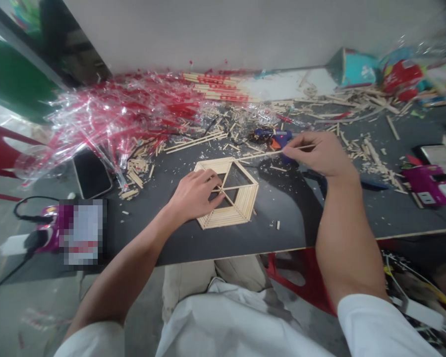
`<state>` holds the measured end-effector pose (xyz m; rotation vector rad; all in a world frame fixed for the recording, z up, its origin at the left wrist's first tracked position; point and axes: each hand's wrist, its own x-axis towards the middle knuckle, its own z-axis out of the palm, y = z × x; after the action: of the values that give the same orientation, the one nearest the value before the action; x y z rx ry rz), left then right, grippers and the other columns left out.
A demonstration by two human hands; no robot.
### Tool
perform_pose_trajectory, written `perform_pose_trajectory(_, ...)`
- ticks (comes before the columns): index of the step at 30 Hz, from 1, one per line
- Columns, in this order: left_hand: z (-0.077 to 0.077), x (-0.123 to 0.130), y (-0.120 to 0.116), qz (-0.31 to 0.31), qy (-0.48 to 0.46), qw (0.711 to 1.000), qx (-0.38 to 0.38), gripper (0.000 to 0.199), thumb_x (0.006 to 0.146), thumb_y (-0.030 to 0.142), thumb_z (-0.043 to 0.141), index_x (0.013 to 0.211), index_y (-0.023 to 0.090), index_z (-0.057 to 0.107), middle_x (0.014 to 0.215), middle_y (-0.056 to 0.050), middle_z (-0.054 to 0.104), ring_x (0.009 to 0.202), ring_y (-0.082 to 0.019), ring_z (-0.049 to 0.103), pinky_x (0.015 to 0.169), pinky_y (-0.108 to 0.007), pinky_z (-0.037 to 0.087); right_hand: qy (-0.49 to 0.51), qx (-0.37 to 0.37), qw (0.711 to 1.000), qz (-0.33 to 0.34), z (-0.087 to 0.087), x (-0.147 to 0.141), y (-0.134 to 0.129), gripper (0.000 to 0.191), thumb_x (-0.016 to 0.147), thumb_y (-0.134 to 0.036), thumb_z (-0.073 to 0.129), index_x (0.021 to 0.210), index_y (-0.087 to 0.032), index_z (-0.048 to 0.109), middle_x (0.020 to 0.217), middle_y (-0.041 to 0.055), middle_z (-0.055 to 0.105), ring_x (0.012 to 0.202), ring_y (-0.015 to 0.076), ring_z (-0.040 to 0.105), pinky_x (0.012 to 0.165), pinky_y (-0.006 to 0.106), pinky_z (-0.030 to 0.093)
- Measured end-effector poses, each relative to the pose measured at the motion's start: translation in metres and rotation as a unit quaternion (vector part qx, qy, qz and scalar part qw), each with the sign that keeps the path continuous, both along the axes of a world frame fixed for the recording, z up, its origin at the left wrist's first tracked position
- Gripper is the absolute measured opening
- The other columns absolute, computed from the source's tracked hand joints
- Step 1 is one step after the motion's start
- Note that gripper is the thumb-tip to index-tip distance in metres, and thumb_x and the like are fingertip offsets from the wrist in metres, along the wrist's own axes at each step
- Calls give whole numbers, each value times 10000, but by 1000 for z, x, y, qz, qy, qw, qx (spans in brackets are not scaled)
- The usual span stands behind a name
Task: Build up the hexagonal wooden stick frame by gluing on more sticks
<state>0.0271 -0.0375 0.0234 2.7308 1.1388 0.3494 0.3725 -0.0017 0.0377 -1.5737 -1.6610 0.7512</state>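
Observation:
A hexagonal frame of thin wooden sticks (226, 216) lies flat on the dark table, with spokes crossing at its middle and several stacked layers along most sides. My left hand (197, 193) grips its left part, fingers curled over the rim and thumb near the centre. Pinched between the fingertips of my right hand (319, 152) is a thin wooden stick (262, 155), its far end close to the frame's upper corner; whether they touch I cannot tell. Just behind that hand lies a blue glue gun (263, 134) with an orange trigger.
Crumpled clear and red plastic wrappers (134, 106) heap at the back left, near bundled chopsticks (223, 88). Broken stick pieces (369, 156) litter the table. A phone (92, 172) and purple power strip (50, 228) sit left; another purple unit (431, 186) sits right.

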Motion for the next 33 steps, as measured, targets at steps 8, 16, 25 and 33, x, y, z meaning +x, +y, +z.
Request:
perform_pose_trajectory(8, -1, -1, 1, -4, 2, 1000, 6, 237, 1034, 373, 584, 1083, 177, 708, 1157, -95, 739, 1020, -259, 715, 889, -408, 567, -13, 43, 999, -11, -8, -9, 3, 161, 804, -415, 798, 760, -268, 747, 668, 20, 681, 601, 194, 554, 563, 354, 403)
perform_pose_trajectory(16, -3, -2, 1, -8, -6, 1000, 5, 243, 1039, 383, 585, 1102, 181, 705, 1156, -101, 740, 1022, -251, 711, 891, -402, 566, -1, 23, 999, 22, -6, -10, 2, 147, 764, -391, 809, 731, -265, 742, 669, 21, 692, 592, 181, 558, 551, 341, 412)
perform_pose_trajectory(25, -3, -2, 2, -12, -3, 1000, 6, 258, 1044, 379, 569, 1097, 168, 708, 1152, -106, 741, 1013, -255, 711, 885, -409, 570, -10, 14, 999, 30, -9, -13, 3, 188, 781, -429, 797, 738, -253, 743, 690, 27, 691, 601, 179, 559, 565, 345, 423)
perform_pose_trajectory(33, -3, -3, 4, -25, -4, 1000, -2, 286, 1060, 411, 564, 1123, 173, 709, 1166, -108, 738, 1025, -247, 711, 902, -392, 566, 0, 30, 1000, 9, -12, -17, 5, 181, 780, -430, 789, 723, -269, 729, 638, 5, 648, 571, 164, 507, 534, 333, 382)
